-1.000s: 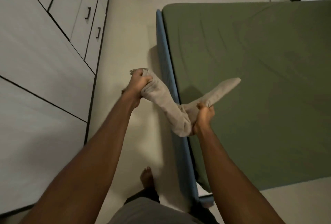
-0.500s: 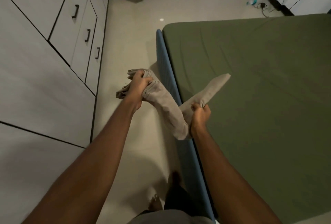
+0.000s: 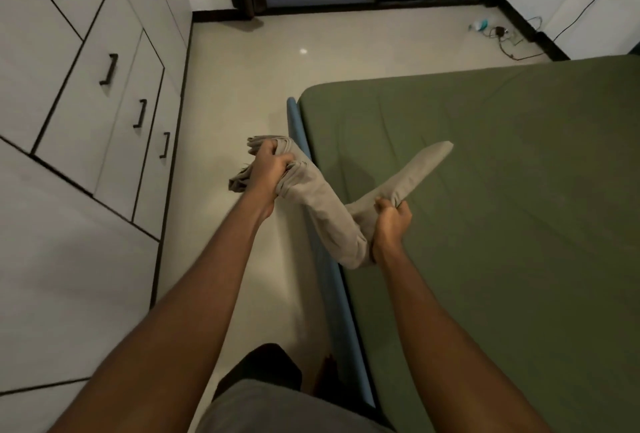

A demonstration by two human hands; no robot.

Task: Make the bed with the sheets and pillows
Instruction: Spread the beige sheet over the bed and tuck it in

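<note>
Nearest, the right hand has its grip clenched around the middle of the folded beige sheet, whose free end pokes out over the bed. A little farther, the left hand grips the bunched opposite end above the floor, just outside the blue bed rail. Between the two grips the cloth sags in a limp fold, so it looks light, soft and floppy, unlikely to slip. Pinching corners or a hemmed edge, rather than the bundle, would probably let it shake open across the green mattress.
</note>
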